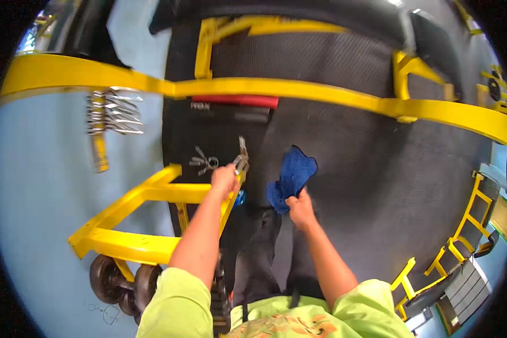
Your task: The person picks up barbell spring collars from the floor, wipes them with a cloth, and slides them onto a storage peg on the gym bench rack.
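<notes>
My left hand [224, 180] is closed on a metal spring collar [243, 151], whose ends stick up past my fingers. It is at the top of a yellow steel rack [188, 192]. Another spring collar [209, 162] appears just beyond, to the left of the held one; I cannot tell what it rests on. In my right hand [301, 207] a crumpled blue cloth [296, 172] is gripped and hangs out over the black floor. Part of a small blue object [240, 198] shows beside the rack, below my left hand.
A yellow beam [276, 87] crosses in front of me, with black padding [298, 14] beyond. Several spring collars hang on a post [100, 152] at left. Dark dumbbells [107, 279] sit on the rack's lower left. A red-edged item [236, 102] lies under the beam.
</notes>
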Tool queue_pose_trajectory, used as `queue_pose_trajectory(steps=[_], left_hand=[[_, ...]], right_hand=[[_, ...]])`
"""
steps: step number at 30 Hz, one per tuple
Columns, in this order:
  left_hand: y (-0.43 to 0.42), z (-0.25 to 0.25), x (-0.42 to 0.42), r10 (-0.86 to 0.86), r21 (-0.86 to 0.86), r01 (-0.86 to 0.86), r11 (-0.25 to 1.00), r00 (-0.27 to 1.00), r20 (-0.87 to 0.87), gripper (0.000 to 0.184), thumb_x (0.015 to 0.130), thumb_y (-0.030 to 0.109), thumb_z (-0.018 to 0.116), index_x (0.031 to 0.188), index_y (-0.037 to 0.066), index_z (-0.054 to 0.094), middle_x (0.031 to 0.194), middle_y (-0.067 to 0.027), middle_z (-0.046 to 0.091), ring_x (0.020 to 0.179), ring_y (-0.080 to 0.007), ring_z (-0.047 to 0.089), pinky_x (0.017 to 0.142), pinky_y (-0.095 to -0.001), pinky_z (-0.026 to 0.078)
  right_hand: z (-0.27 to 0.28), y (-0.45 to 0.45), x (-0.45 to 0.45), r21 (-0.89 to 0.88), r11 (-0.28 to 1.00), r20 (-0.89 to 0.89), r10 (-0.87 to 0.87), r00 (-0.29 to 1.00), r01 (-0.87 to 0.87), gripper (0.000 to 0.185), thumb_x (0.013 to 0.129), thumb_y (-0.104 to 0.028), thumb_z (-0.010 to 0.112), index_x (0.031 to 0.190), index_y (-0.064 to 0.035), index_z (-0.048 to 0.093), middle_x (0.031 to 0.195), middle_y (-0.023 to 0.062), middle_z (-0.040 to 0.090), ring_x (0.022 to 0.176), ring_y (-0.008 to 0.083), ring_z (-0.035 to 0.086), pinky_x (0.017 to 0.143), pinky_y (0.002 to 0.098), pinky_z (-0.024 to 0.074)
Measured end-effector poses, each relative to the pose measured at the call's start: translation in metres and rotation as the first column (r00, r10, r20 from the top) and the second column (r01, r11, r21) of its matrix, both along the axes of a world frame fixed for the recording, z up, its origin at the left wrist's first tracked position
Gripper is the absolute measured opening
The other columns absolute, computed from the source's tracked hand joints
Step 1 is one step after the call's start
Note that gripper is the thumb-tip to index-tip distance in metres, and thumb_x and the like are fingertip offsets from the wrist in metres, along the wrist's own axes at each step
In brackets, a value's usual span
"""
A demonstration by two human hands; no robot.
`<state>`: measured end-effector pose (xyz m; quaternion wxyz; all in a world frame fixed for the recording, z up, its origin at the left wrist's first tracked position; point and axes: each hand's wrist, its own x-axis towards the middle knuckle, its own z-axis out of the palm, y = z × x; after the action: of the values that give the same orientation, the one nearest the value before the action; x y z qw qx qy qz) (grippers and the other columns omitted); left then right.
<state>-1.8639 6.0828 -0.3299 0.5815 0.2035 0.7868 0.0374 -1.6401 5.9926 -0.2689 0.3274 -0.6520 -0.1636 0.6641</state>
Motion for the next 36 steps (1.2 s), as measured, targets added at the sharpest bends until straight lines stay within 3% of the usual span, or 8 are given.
queue_pose_trajectory(steps=[2, 6, 12, 14, 16, 19, 29, 36], left_hand=[[0.002, 0.1, 0.032, -0.288, 0.09, 0.282, 0.955, 0.956, 0.061, 0.023, 0.083, 0.02, 0.048, 0.067, 0.005, 0.054, 0.056, -0.0089, 0.056, 0.042, -0.0186, 0.054, 0.039, -0.0333, 0.043], [-0.037, 0.261, 0.068, -0.283, 0.362, 0.171, 0.916, 0.916, 0.284, 0.017, 0.085, 0.015, 0.05, 0.075, 0.002, 0.054, 0.058, -0.0077, 0.057, 0.048, -0.0149, 0.056, 0.045, -0.0303, 0.046], [-0.076, 0.439, 0.017, -0.73, 0.499, 0.726, 0.473, 0.64, -0.24, 0.021, 0.085, 0.021, 0.062, 0.081, 0.001, 0.058, 0.066, -0.0044, 0.06, 0.063, -0.0133, 0.059, 0.058, -0.0288, 0.048], [-0.093, 0.43, -0.022, -0.357, 0.721, 0.165, 0.673, 0.926, 0.122, 0.024, 0.084, 0.025, 0.065, 0.087, 0.002, 0.058, 0.081, -0.0039, 0.062, 0.076, -0.014, 0.06, 0.067, -0.0286, 0.048], [-0.101, 0.439, -0.05, -0.267, 0.801, -0.189, 0.568, 0.878, 0.397, 0.034, 0.086, 0.028, 0.063, 0.107, 0.003, 0.053, 0.108, -0.0057, 0.059, 0.1, -0.0153, 0.056, 0.083, -0.0274, 0.045], [-0.12, 0.439, -0.048, -0.041, 0.518, -0.64, 0.567, 0.607, 0.794, 0.042, 0.088, 0.036, 0.062, 0.114, 0.005, 0.053, 0.104, -0.0062, 0.06, 0.09, -0.0151, 0.058, 0.081, -0.0327, 0.048], [-0.182, 0.431, -0.086, 0.289, 0.517, -0.765, 0.383, 0.631, 0.72, 0.074, 0.087, 0.067, 0.036, 0.122, 0.003, 0.048, 0.115, -0.0137, 0.055, 0.098, -0.0226, 0.057, 0.085, -0.035, 0.047], [-0.172, 0.454, -0.1, 0.236, 0.54, -0.801, 0.258, 0.594, 0.769, 0.072, 0.084, 0.072, 0.035, 0.103, 0.006, 0.057, 0.091, -0.0099, 0.062, 0.078, -0.0225, 0.062, 0.075, -0.0365, 0.052]], right_hand=[[0.039, -0.002, 0.003, 0.16, 0.985, 0.092, 0.047, 0.995, -0.061, 0.055, 0.077, 0.001, 0.047, 0.131, -0.0002, 0.042, 0.124, 0.0105, 0.053, 0.113, 0.0209, 0.05, 0.096, 0.0277, 0.0368], [0.187, 0.018, -0.008, 0.049, 0.968, -0.468, -0.196, 0.861, 0.248, 0.043, 0.077, 0.001, 0.055, 0.118, -0.0059, 0.048, 0.104, 0.0071, 0.058, 0.088, 0.0176, 0.06, 0.081, 0.0322, 0.0484], [0.289, 0.008, -0.04, 0.342, 0.899, -0.654, 0.018, 0.756, 0.274, 0.036, 0.068, 0.007, 0.054, 0.103, 0.0024, 0.06, 0.094, 0.0114, 0.065, 0.084, 0.0221, 0.064, 0.079, 0.0346, 0.0498], [0.33, 0.008, -0.044, 0.378, 0.912, -0.738, 0.196, 0.646, 0.156, 0.039, 0.068, 0.004, 0.053, 0.107, 0.0037, 0.059, 0.095, 0.0125, 0.066, 0.085, 0.0234, 0.064, 0.08, 0.0363, 0.0506], [0.358, 0.001, -0.052, 0.405, 0.914, -0.734, 0.329, 0.594, -0.006, 0.039, 0.068, 0.002, 0.053, 0.107, 0.004, 0.059, 0.095, 0.0127, 0.065, 0.085, 0.0236, 0.064, 0.08, 0.0367, 0.0508], [0.396, -0.021, -0.091, 0.418, 0.892, -0.721, 0.441, 0.535, -0.173, 0.039, 0.074, -0.002, 0.055, 0.113, 0.0042, 0.055, 0.1, 0.0138, 0.064, 0.086, 0.0251, 0.064, 0.08, 0.039, 0.052], [0.394, -0.11, -0.137, 0.439, 0.789, -0.523, 0.613, 0.592, -0.429, 0.026, 0.082, -0.012, 0.058, 0.104, 0.0016, 0.06, 0.085, 0.004, 0.063, 0.073, 0.0119, 0.06, 0.067, 0.0254, 0.0496], [0.404, -0.094, -0.175, 0.554, 0.819, -0.582, 0.508, 0.635, -0.148, 0.027, 0.078, -0.004, 0.06, 0.104, -0.0017, 0.053, 0.09, 0.0052, 0.062, 0.073, 0.0132, 0.061, 0.066, 0.0272, 0.0508]])
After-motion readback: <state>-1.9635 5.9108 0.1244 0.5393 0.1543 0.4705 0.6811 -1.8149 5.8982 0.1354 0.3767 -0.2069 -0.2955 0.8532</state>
